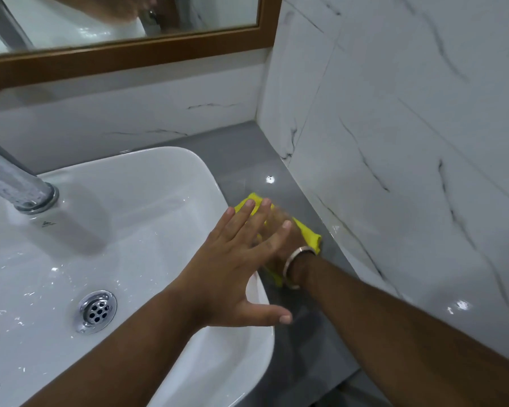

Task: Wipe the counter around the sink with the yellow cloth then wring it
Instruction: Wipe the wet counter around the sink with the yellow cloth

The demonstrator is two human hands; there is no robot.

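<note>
The yellow cloth (309, 231) lies crumpled on the grey counter (241, 160), in the narrow strip between the white sink (188, 163) and the side wall. My right hand (290, 245), a metal bangle on its wrist, presses down on the cloth and looks motion-blurred. Most of that hand is hidden behind my left hand (232, 259), which is open with fingers spread above the sink's right rim and holds nothing. Yellow edges stick out past the fingers at the far end and at the wall side.
A chrome faucet (18, 186) juts over the wet basin from the left, above the drain (96, 311). White marble-look tiles (394, 142) close off the counter's right side and back. A wood-framed mirror (130, 55) hangs above.
</note>
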